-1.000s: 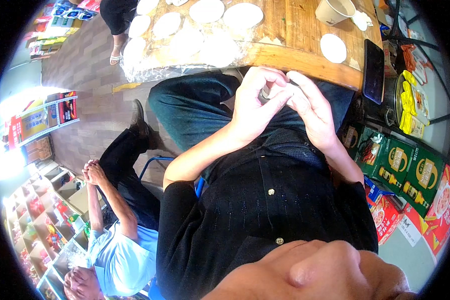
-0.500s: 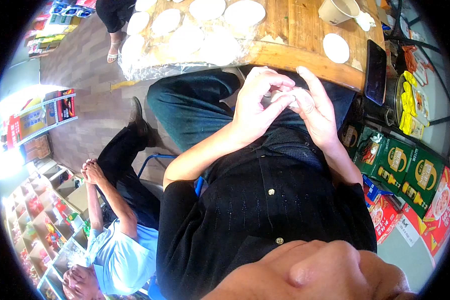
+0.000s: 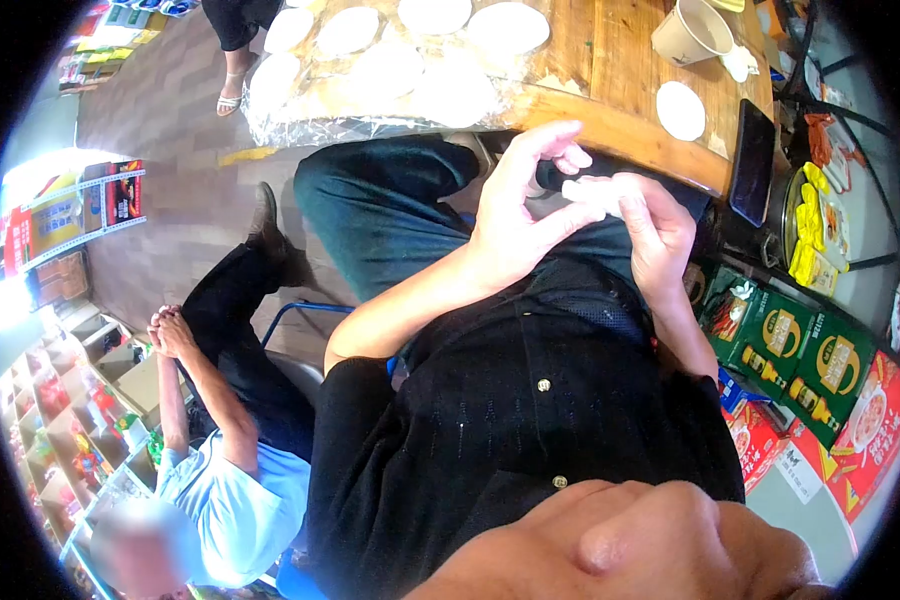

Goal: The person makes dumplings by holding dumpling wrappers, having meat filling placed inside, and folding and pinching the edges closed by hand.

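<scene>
In front of my lap, my right hand (image 3: 658, 228) pinches a small white piece of dough (image 3: 592, 193) between thumb and fingers. My left hand (image 3: 523, 195) is beside it, its thumb reaching to the dough while its fingers are raised and spread apart. How the dough is folded is too small to make out. Beyond the hands, a flat white dough round (image 3: 681, 110) lies on the wooden table (image 3: 610, 75). More such rounds (image 3: 508, 28) lie in rows to the left, some on clear plastic film (image 3: 370, 122).
A paper cup (image 3: 692, 32) and a black phone (image 3: 752, 160) are on the table's right side. Green cartons (image 3: 785, 335) and yellow packets (image 3: 813, 230) stand at right. A seated person (image 3: 232, 495) with clasped hands is at left, near shelves (image 3: 55, 400).
My left fingers have lifted and opened away from the dough. My right fingers have curled in around it. The view has shifted slightly.
</scene>
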Demonstrator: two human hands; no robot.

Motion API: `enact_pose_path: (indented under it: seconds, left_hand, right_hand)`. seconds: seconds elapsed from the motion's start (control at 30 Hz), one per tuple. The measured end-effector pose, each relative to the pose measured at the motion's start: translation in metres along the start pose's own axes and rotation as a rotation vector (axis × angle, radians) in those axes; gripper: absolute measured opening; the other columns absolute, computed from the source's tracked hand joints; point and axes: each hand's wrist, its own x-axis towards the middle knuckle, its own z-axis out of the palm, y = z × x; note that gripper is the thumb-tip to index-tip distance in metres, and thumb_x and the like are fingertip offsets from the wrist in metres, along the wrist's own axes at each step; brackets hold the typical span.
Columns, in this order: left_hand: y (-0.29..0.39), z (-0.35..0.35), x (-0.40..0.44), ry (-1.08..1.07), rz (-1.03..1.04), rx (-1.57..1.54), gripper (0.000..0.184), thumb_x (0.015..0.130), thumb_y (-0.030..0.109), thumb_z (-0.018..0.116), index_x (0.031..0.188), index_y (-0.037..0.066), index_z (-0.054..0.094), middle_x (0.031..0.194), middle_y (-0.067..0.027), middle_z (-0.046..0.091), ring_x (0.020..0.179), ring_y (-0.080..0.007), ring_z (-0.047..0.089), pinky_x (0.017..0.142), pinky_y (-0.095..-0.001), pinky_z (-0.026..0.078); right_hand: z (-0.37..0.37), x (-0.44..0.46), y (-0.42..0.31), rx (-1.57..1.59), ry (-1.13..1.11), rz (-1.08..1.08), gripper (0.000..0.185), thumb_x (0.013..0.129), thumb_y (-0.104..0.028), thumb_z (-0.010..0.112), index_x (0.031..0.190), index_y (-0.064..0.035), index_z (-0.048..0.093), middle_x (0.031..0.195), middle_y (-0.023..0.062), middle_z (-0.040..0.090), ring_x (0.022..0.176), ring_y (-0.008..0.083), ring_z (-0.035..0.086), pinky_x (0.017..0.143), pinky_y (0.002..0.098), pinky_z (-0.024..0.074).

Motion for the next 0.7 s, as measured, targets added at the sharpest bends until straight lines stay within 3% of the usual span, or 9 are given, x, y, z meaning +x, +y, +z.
enact_pose_path:
  seconds: [0.07,0.23,0.3,0.53,0.7]
  left_hand:
    - [0.001,0.001,0.001,-0.05,-0.082,-0.186,0.071,0.075,-0.001,0.075,0.137,0.002,0.04,0.107,-0.0074,0.057,0.098,-0.0144,0.054,0.093,-0.0288,0.043]
    - [0.004,0.004,0.0,-0.007,-0.123,-0.298,0.067,0.078,-0.003,0.072,0.137,0.002,0.04,0.099,-0.0054,0.057,0.095,-0.0138,0.055,0.092,-0.0276,0.043]
    - [0.001,0.002,-0.001,-0.039,-0.128,-0.292,0.068,0.082,-0.006,0.069,0.14,0.005,0.034,0.099,-0.0059,0.056,0.09,-0.0121,0.056,0.081,-0.0244,0.046]
    - [0.004,-0.001,-0.006,-0.004,-0.119,-0.307,0.059,0.085,-0.006,0.065,0.137,0.002,0.038,0.092,-0.0041,0.056,0.086,-0.0101,0.054,0.078,-0.0232,0.046]
    - [0.015,-0.002,-0.007,0.037,-0.18,-0.325,0.051,0.083,-0.006,0.064,0.13,0.0,0.045,0.091,-0.0017,0.052,0.087,-0.0088,0.051,0.085,-0.0228,0.042]
  right_hand:
    - [0.004,-0.001,0.002,0.117,0.172,-0.04,0.021,0.095,-0.009,0.058,0.108,0.0066,0.063,0.102,0.0115,0.069,0.092,0.012,0.061,0.085,0.0254,0.0479]
    - [0.01,-0.004,0.006,0.164,0.219,-0.096,0.023,0.097,-0.013,0.056,0.108,0.0063,0.062,0.102,0.0151,0.069,0.093,0.0163,0.064,0.086,0.0288,0.0494]
    - [0.015,-0.003,-0.001,0.147,0.207,-0.111,0.023,0.097,-0.013,0.055,0.107,0.0062,0.062,0.103,0.0158,0.069,0.094,0.0172,0.064,0.087,0.0292,0.0494]
    - [0.019,0.001,0.003,0.143,0.148,-0.266,0.019,0.098,-0.01,0.052,0.103,0.0052,0.061,0.112,0.0211,0.065,0.101,0.023,0.062,0.09,0.0321,0.0482]
    - [0.021,0.002,-0.005,0.082,0.105,-0.286,0.018,0.096,-0.009,0.053,0.102,0.005,0.061,0.109,0.018,0.063,0.099,0.022,0.06,0.086,0.0306,0.0473]
